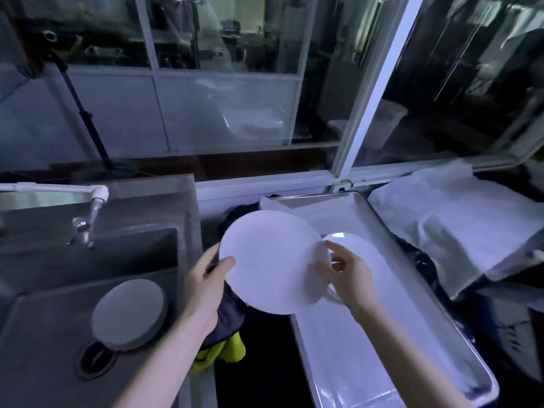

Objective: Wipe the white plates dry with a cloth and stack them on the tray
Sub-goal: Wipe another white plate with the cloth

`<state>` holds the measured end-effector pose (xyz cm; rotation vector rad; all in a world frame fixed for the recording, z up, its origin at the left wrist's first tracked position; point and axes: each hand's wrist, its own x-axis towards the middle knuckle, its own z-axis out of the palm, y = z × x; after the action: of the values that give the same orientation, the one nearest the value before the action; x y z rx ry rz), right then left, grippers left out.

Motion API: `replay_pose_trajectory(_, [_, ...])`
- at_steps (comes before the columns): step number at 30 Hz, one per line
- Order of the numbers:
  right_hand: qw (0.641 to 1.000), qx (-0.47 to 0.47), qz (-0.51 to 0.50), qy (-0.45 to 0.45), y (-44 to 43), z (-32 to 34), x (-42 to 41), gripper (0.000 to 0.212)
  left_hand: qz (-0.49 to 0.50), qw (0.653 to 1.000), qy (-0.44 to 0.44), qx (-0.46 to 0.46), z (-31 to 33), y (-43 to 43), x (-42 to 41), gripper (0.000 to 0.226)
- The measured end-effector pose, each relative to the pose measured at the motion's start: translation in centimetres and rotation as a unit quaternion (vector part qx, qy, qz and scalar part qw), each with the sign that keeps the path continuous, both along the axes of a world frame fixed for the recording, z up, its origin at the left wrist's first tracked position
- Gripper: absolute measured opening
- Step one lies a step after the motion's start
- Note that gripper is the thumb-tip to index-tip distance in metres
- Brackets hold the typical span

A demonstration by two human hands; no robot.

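Dim sink corner, bluish light.
Grey sink [59,304] with tap [85,225] at left; white-framed window [374,92] behind, glass dark; white sheet [441,219] at right.

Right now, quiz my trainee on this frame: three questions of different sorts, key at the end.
1. True or false: the left hand and the right hand both hold the held plate.
2. Where is the dark cloth? A) in the left hand, under the held plate B) in the sink C) over the tap
3. Fill in: the second plate lies on the ____.
Key: 1 true; 2 A; 3 tray.
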<state>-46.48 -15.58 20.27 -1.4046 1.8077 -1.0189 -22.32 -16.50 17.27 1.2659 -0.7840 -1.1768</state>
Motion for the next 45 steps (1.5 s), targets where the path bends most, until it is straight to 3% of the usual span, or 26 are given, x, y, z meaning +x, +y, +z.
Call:
replay_pose_trajectory(10, [0.993,0.007,-0.116,-0.007,-0.6,-3.9,-15.3,0.042,-0.147,0.985,-0.083,0.036,-2.9,-3.6,-15.5,0.035])
replay_pose_trajectory(16, [0.991,0.048,-0.127,0.015,-3.1,-7.2,-20.9,0.047,-0.217,0.961,-0.151,0.080,-5.5,-6.1,-20.5,0.053])
replay_pose_trajectory(19, [0.989,0.082,-0.122,0.013,-4.7,-9.1,-21.8,0.052,-0.222,0.952,-0.182,0.107,-6.7,-7.0,-21.5,0.057])
replay_pose_trajectory(31, [0.988,0.098,-0.113,0.036,-8.3,-13.1,-21.1,0.039,-0.232,0.908,-0.314,0.154,-9.1,-9.7,-21.3,0.060])
replay_pose_trajectory(45, [0.985,0.113,-0.125,0.034,-8.7,-13.9,-21.0,0.046,-0.226,0.887,-0.365,0.168,-10.6,-9.7,-21.2,0.056])
